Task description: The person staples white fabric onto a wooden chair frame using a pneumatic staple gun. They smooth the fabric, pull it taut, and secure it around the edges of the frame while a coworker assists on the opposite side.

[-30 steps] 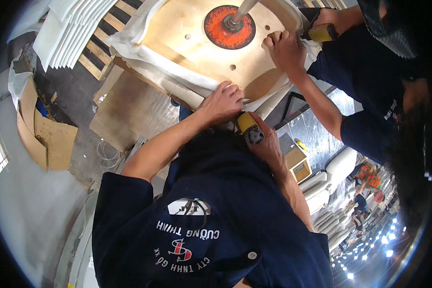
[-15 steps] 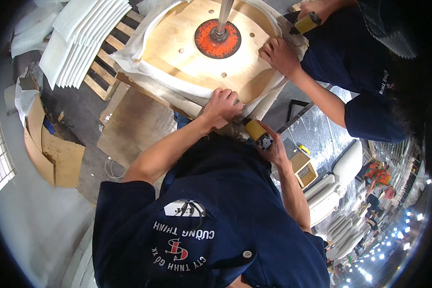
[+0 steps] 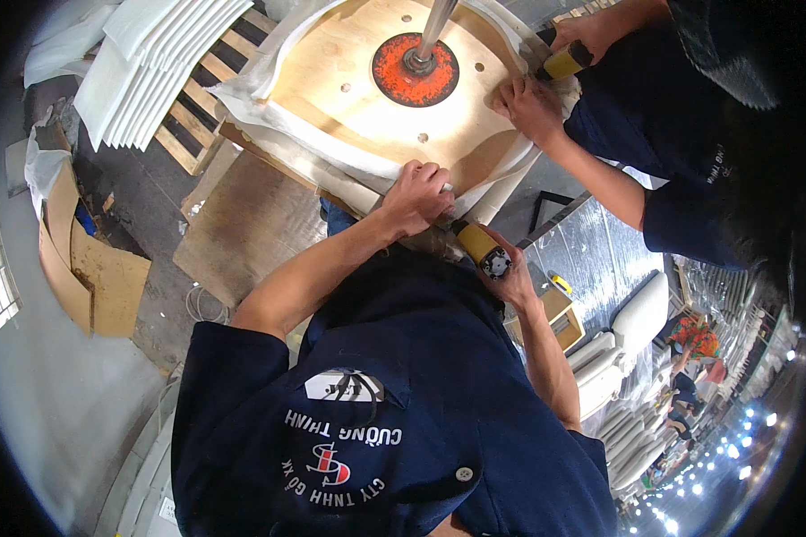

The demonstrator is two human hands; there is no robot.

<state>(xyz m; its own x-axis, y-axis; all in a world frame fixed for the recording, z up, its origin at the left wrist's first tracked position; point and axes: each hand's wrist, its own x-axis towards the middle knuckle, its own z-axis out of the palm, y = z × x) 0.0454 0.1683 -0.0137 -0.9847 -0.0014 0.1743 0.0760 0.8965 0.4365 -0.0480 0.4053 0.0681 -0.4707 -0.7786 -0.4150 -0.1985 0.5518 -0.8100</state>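
A plywood seat panel (image 3: 313,67) lies underside up, with white padding and pale cover fabric (image 3: 331,182) wrapped about its rim. My left hand (image 3: 419,195) is closed on the fabric at the panel's near edge, its fingers curled over the rim. In my right hand (image 3: 513,279) is a yellow and black staple gun (image 3: 482,247), its nose close to that edge, just right of my left hand. Whether the nose touches the fabric is hidden. Across the panel, a co-worker's hand (image 3: 533,112) presses the right rim, while their other hand holds a second yellow staple gun (image 3: 566,61).
An orange-red disc (image 3: 415,70) with a metal post sits mid-panel. White foam sheets (image 3: 152,63) are stacked on a wooden pallet (image 3: 188,125) at left. Torn cardboard (image 3: 107,277) lies below them. At right stands a plastic-covered table (image 3: 600,242) with a wooden box (image 3: 555,318) and padded pieces.
The co-worker's staple gun has come down to the panel's right rim, near their other hand. My hands hold almost the same place; the whole view has shifted slightly.
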